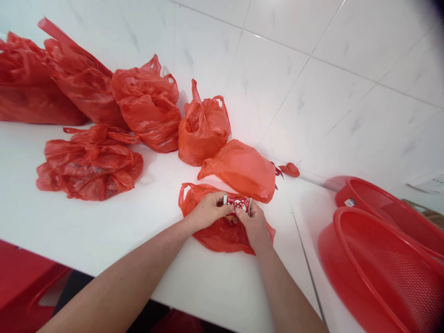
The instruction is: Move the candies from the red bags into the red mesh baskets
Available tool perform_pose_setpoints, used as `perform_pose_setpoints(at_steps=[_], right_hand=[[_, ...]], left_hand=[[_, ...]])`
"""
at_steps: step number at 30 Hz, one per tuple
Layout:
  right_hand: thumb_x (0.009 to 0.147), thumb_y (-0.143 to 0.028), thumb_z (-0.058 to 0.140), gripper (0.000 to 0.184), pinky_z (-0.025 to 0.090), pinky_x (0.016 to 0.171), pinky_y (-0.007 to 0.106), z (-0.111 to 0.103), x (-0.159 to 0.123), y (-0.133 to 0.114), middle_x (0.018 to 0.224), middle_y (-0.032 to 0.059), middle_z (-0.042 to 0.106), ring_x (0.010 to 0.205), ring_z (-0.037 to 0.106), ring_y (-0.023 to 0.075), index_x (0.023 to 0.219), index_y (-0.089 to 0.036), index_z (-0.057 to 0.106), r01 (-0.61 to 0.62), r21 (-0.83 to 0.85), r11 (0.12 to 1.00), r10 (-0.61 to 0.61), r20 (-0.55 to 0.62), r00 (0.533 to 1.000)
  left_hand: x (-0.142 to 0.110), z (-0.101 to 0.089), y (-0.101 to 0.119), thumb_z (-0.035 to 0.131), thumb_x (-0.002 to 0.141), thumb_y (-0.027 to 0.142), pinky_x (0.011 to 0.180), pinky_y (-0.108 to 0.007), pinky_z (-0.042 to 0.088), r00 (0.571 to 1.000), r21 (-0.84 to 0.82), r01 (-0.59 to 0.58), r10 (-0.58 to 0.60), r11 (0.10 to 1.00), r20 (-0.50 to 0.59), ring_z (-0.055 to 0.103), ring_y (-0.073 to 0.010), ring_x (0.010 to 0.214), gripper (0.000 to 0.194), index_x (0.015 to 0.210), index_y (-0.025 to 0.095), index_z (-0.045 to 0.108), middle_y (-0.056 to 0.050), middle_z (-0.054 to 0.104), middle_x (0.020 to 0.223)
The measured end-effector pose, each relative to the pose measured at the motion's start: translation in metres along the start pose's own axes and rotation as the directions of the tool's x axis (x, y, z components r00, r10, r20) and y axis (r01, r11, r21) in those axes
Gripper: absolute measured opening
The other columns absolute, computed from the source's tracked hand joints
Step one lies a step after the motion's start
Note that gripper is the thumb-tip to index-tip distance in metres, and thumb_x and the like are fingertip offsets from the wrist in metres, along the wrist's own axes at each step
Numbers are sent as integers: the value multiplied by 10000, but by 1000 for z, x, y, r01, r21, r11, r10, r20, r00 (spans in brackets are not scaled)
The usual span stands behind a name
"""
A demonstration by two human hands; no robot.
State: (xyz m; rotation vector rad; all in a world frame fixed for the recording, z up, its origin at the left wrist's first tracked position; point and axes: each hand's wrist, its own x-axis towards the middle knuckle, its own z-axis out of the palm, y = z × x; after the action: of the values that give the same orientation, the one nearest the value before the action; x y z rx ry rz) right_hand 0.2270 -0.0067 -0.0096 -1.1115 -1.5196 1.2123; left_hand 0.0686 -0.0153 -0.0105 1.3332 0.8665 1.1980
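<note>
Left hand (210, 210) and right hand (255, 224) grasp a red packet (238, 203), print partly illegible, a red bag (222, 238) beneath them.

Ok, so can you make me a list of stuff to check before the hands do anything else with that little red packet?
1. Left hand holding the small red packet: ok, it's at one end.
2. Right hand holding it too: ok, at the other end.
3. Packet sealed all round: cannot tell, the hands hide part of it.
4. Red bag under the hands resting on the white table: ok.
5. Everything inside that bag known: cannot tell, hands and plastic block the view.
6. Nearest red basket apart from the hands: ok.
</note>
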Motion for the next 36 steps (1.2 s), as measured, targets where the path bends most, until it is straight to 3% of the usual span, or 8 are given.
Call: perform_pose_setpoints(at_steps=[8, 17, 25, 36], right_hand=[[771, -314, 615, 148, 478, 589, 281, 0, 1, 5, 733, -23, 601, 609, 547, 144, 864, -207, 571, 3, -5, 1000, -3, 19, 1000], [789, -320, 612, 149, 475, 600, 269, 0, 2, 7, 783, -21, 610, 648, 545, 142, 895, -221, 578, 52, 120, 991, -62, 81, 995], [801, -315, 586, 134, 470, 626, 264, -4, 7, 13, 775, -10, 623, 666, 540, 139, 870, -202, 613, 42, 137, 990, -34, -61, 998], [780, -370, 598, 194, 492, 640, 289, -2, 5, 10, 794, -4, 629, 683, 560, 153, 882, -206, 600, 36, 113, 993, -31, -49, 998]], left_hand=[[0, 0, 2, 600, 784, 214, 639, -282, 516, 999, -77, -4, 7, 997, 41, 650, -151, 646, 68, 784, 154, 569, -1, 665, 701], [0, -1, 4, 593, 793, 224, 640, -301, 515, 999, -104, -5, 9, 995, 44, 646, -164, 644, 67, 808, 160, 581, -6, 663, 692], [-1, 2, 1, 624, 789, 314, 682, -327, 521, 997, 20, 68, -69, 997, 25, 658, -182, 701, 195, 901, 156, 596, -41, 687, 782], [-1, 1, 3, 591, 809, 288, 707, -300, 511, 998, 53, 1, -4, 999, 67, 639, -160, 718, 145, 831, 149, 626, -31, 680, 771]])
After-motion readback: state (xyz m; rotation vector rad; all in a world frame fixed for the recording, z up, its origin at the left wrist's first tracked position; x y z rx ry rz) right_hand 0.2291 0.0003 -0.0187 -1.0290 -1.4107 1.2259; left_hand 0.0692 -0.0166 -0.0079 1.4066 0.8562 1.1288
